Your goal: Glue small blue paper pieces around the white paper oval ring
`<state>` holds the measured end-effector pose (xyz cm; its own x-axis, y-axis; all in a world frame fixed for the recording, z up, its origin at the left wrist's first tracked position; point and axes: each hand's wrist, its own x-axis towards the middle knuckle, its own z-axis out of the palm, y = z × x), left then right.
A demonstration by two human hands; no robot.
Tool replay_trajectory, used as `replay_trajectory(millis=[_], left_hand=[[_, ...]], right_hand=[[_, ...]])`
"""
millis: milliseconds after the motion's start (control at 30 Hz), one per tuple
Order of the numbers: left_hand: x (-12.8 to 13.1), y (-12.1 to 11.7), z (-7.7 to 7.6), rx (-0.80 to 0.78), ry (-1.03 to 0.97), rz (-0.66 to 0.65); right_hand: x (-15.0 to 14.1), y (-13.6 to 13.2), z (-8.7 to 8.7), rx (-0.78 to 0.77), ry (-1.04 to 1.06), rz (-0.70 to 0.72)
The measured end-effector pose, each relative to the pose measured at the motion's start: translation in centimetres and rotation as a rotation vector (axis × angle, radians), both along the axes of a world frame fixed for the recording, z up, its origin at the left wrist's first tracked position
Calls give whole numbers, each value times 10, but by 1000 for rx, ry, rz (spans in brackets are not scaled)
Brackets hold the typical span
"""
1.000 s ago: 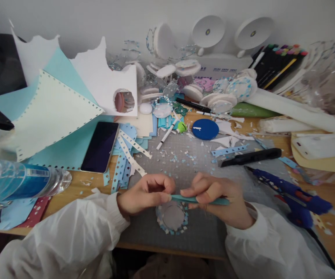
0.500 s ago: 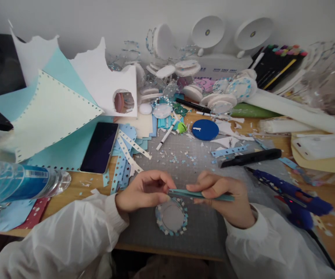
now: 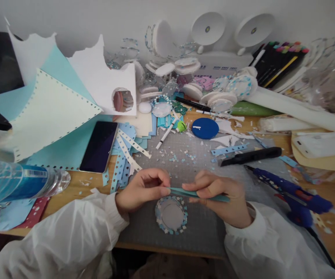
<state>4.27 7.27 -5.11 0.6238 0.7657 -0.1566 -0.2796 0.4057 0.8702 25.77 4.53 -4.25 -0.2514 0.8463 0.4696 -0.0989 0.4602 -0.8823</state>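
My right hand (image 3: 218, 195) is closed around a pair of teal tweezers (image 3: 181, 191), held level with the tips pointing left. At those tips, the thumb and forefinger of my left hand (image 3: 146, 190) are pinched together. Anything small between them is hidden. Just below the tips lies a round pale disc (image 3: 172, 217) on the grey cutting mat (image 3: 208, 240). Small blue and white star-shaped pieces circle its edge. Loose paper stars (image 3: 181, 155) are scattered on the mat beyond my hands.
A blue glue gun (image 3: 295, 193) and a black cutter knife (image 3: 251, 156) lie at right. Toward the left are a phone (image 3: 99, 147), punched paper strips (image 3: 122, 166) and a water bottle (image 3: 33, 180). A blue round lid (image 3: 205, 128) sits behind, before stacked white discs (image 3: 187, 66).
The tweezers looked slightly spread half a second ago and now appear narrower at my left fingertips. Both hands have shifted only a little. The star-edged disc shows more fully below them.
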Motion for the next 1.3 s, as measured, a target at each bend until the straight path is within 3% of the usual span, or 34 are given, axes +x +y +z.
replay_trajectory(millis=[200, 400, 533, 633, 700, 867, 1067, 1133, 1300], left_hand=[[2, -1, -1, 15, -24, 81], [2, 1, 1, 26, -69, 71], [-1, 5, 0, 17, -170, 138], [-3, 7, 1, -21, -193, 152], [-3, 6, 1, 1, -149, 151], [-4, 4, -3, 226, 159, 236], [-2, 7, -2, 375, 230, 413], [0, 6, 2, 380, 219, 432], [0, 4, 2, 294, 244, 339]], right_hand=[[-5, -1, -2, -24, 26, -8], [0, -3, -2, -156, 88, -8], [9, 1, -3, -343, 274, -196], [13, 5, -6, -388, 301, -333], [12, 7, -8, -358, 229, -393], [6, 5, -11, -194, -47, -506], [4, 5, -17, -2, -368, -471], [4, 6, -20, 22, -434, -456], [3, 8, -23, 19, -457, -457]])
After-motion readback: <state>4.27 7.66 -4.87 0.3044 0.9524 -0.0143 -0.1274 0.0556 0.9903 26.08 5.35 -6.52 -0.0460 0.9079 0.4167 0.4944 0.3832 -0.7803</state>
